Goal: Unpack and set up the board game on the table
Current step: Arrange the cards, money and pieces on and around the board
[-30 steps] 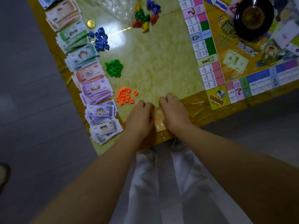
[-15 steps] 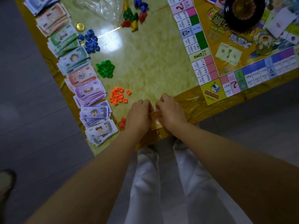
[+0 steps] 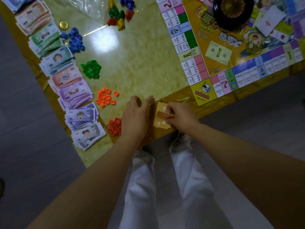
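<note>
A small stack of orange cards (image 3: 160, 119) lies at the near edge of the table (image 3: 138, 66). My right hand (image 3: 179, 117) pinches the top card and lifts its edge. My left hand (image 3: 137, 116) rests flat just left of the stack, fingers together, touching its side. The game board (image 3: 214, 52) lies open at the right with a black dish (image 3: 233, 11) on it. Stacks of play money (image 3: 66, 83) line the left edge. Beside them sit piles of blue (image 3: 75, 40), green (image 3: 91, 69), orange (image 3: 105, 98) and red houses (image 3: 115, 126).
Coloured player tokens (image 3: 119, 15) and a clear plastic bag (image 3: 85, 7) lie at the far middle. A gold coin (image 3: 63, 24) sits near the blue houses. White cards (image 3: 269, 20) lie on the board. My white-trousered legs (image 3: 165, 187) are below the table edge, over grey floor.
Both hands were closed around the orange cards together; now they have parted. The right hand lifts the top card and the left hand has slid to the left side.
</note>
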Demonstrator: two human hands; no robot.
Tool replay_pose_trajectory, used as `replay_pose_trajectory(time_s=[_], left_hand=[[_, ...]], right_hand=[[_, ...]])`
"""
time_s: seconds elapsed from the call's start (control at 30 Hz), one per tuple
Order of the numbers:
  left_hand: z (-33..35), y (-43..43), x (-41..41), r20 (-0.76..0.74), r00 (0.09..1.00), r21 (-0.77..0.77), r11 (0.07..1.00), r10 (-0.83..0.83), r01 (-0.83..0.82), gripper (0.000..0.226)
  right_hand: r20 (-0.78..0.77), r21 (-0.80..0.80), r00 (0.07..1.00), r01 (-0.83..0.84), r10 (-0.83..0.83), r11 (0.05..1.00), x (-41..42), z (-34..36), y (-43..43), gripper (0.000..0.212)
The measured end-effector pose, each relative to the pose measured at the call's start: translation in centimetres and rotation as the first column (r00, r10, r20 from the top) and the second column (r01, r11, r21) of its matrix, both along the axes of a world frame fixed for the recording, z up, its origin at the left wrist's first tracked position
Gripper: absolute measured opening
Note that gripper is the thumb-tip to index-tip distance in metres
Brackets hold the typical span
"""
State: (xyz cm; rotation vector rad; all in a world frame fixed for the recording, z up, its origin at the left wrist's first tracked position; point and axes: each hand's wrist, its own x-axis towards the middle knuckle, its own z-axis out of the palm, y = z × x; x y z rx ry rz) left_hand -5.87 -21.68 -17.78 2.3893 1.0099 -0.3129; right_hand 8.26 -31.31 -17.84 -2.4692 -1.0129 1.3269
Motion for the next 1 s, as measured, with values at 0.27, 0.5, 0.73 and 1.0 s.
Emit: replay_pose_trajectory(time_s=[0.27, 0.5, 0.73, 1.0], left_hand=[[-1.7, 0.5, 3.2, -0.059, 0.950, 0.113, 0.943, -0.307, 0.312, 0.047], [-2.1, 0.5, 3.9, -0.035, 0.954, 0.103, 0.948, -0.298, 0.300, 0.022], [-2.0, 0.1, 4.2, 0.124, 0.991, -0.193, 0.979, -0.048, 0.071, 0.020], [-0.5, 0.1, 4.1, 0.154, 0.968, -0.522, 0.848, 0.199, -0.092, 0.031]], right_hand=[[0.043, 0.053, 0.998, -0.037, 0.034, 0.998, 0.4, -0.5, -0.8, 0.035], [0.152, 0.130, 0.982, -0.134, 0.114, 0.982, 1.2, -0.8, -1.7, 0.033], [0.134, 0.183, 0.988, -0.105, 0.081, 0.978, 0.8, -1.5, -1.7, 0.057], [-0.085, 0.172, 0.988, 0.141, -0.128, 0.975, 1.7, -1.5, -0.6, 0.033]])
